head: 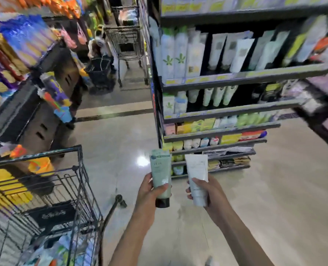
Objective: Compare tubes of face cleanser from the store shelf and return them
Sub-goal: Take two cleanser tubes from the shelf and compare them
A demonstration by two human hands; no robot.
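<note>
Facing the tall dark metal store shelf [236, 76], we risk misplacing the pale green black-capped tube [160, 177] gripped in our left hand [149, 191] or the white tube [197, 177] gripped in our right hand [207, 191] among lookalike rows.

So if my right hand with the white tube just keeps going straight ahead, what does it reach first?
Likely the lowest shelves of the rack. The right hand holds the white tube pointing up and forward at them, with nothing visible between. Depth is unclear, so open floor may come first.
</note>
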